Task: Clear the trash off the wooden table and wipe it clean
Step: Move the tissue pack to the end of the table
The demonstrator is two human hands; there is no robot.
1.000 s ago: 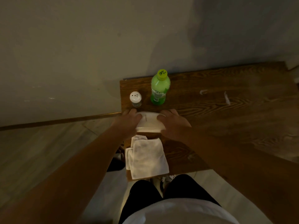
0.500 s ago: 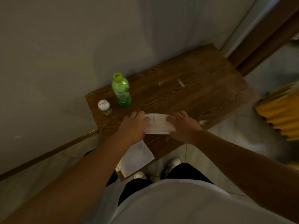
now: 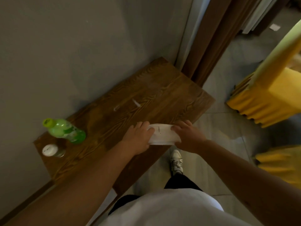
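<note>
So both hands are clamped on a white container (image 3: 162, 133), some kind of shallow bowl or takeout tub as far as I can tell, with the left hand (image 3: 138, 139) wrapped round its left end and the right hand (image 3: 187, 136) round its right end, fingers curled over the far rim. It sits right at the near edge of the wooden table (image 3: 154, 95), partly hanging past it over the tiled floor, and I can't tell if it's resting on the wood or lifted clear. Further out on the tabletop there are two little white scraps (image 3: 136, 102), near each other and well apart from the container. Way over at the left end stands a green bottle (image 3: 65, 130) with a yellow-green cap, and just beside it a small shaker (image 3: 50, 150) with a white top. Table is pushed up against a grey wall (image 3: 73, 54). A white sneaker (image 3: 175, 160) shows below the container, and something yellow (image 3: 268, 95) sits on the floor off to the right, kinda blurry.
</note>
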